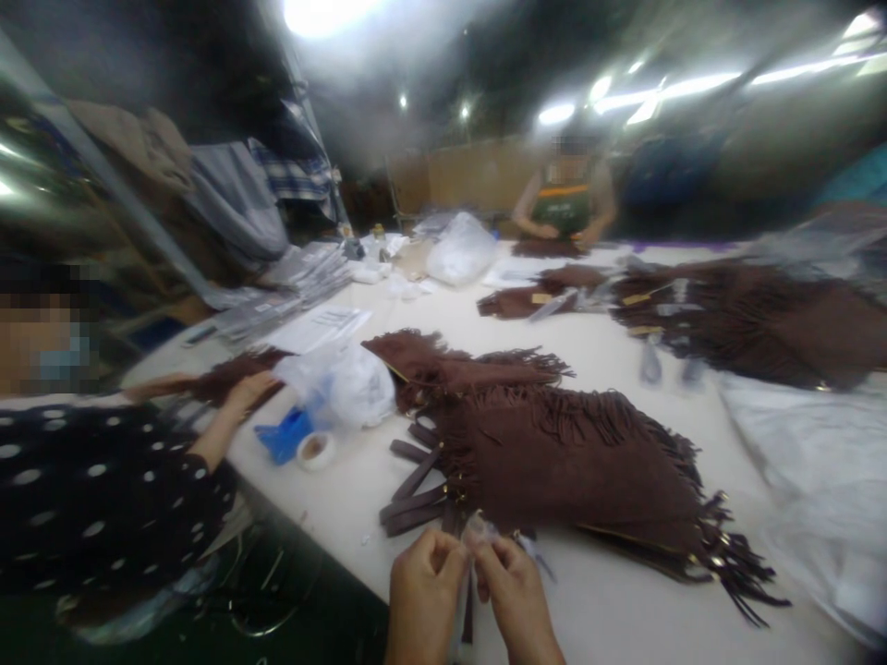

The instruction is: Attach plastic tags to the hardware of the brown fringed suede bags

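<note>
At the front edge of the table, my left hand (pixel 426 584) and my right hand (pixel 514 586) are close together, both closed in a pinch. Between their fingertips is a small piece of clear plastic (pixel 478 526), seemingly around the metal end of a strap; the exact grip is partly hidden. A narrow dark brown strap (pixel 467 614) hangs down between the hands. Just beyond them lies a stack of brown fringed suede bags (pixel 575 453) with gold zips. More brown straps (pixel 416 489) stick out from its left side.
A tape roll (pixel 315 450), a blue tape dispenser (pixel 284 434) and a white plastic bag (pixel 357 383) are left of the stack. A co-worker in polka dots (pixel 103 489) handles brown material at left; another person (pixel 568 203) works opposite. Clear plastic sheeting (pixel 796 462) covers the right side.
</note>
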### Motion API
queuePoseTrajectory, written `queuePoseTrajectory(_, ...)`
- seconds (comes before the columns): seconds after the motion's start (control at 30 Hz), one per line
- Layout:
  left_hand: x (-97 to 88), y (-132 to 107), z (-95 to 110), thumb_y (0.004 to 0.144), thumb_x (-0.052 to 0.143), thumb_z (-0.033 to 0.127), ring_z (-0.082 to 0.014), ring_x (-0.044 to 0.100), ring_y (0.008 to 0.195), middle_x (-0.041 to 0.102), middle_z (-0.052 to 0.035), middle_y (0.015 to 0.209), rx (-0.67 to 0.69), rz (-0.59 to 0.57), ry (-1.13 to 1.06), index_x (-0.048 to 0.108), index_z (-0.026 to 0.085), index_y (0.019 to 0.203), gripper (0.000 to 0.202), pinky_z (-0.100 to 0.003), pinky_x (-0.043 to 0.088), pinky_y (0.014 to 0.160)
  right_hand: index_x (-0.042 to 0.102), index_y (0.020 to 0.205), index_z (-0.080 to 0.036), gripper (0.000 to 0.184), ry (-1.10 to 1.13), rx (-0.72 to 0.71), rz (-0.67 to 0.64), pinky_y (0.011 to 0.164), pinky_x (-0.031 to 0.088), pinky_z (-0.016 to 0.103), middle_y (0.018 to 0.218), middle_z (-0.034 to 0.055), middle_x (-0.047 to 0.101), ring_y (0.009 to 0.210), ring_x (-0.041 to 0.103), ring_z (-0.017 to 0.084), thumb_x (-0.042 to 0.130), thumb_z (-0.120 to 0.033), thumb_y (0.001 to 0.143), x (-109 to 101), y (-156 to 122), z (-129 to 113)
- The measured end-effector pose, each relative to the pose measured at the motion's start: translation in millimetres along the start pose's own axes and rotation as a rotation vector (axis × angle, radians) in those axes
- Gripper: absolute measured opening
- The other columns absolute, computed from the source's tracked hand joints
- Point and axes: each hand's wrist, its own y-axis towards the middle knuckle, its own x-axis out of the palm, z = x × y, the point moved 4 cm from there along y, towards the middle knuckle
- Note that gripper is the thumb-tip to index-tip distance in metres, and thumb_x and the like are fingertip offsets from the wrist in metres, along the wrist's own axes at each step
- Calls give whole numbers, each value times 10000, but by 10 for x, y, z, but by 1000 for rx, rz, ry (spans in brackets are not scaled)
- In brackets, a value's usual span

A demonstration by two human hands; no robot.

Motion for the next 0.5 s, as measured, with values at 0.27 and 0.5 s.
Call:
queuePoseTrajectory(0.27,25,210,-200,635,683,317,-182,609,539,666,-56,603,-421,-285,-324,582,152,654,195,-289,467,560,535,574,-192,424,80,7,-40,433,321,228,464,-54,448,439,402,106,641,-580,709,-20,-11,67)
queuePoseTrajectory(0.5,84,185,-296,690,690,216,-150,612,516,657,-49,599,-538,-528,-654,593,129,691,131,-260,478,544,535,615,-185,455,230,79,-39,372,227,201,425,-89,388,365,323,67,681,-613,674,23,2,181)
